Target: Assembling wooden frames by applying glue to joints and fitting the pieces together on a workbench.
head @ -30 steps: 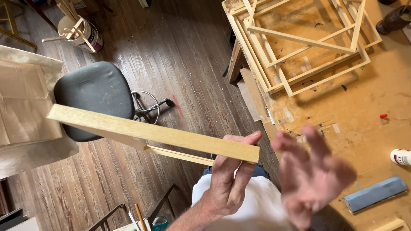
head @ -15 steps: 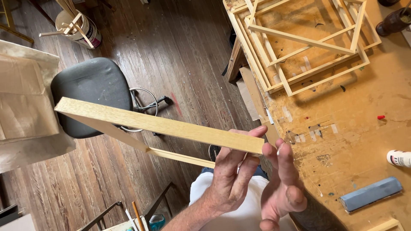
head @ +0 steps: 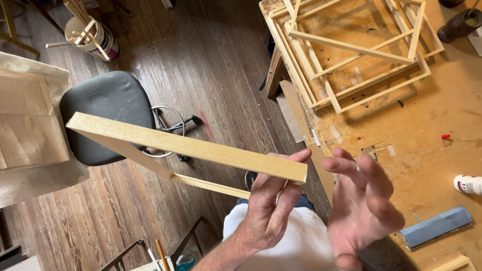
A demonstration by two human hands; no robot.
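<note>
— Item one, the wooden frame: where was it?

— It was held in the air over the plank floor, edge-on and tilted, its far corner in front of the grey swivel chair. The left hand gripped its near corner, fingers wrapped up from below and pinching the top rail.

— And the right hand?

— It held nothing. It hung just beside the frame's near end, fingers spread and slightly curled, blurred.

— Other entries?

— A stack of similar wooden frames lay on the desk. A blue-grey block and a white bottle lay near the desk's right edge, with a small red item apart from them. A white bucket of wood offcuts stood on the floor.
</note>
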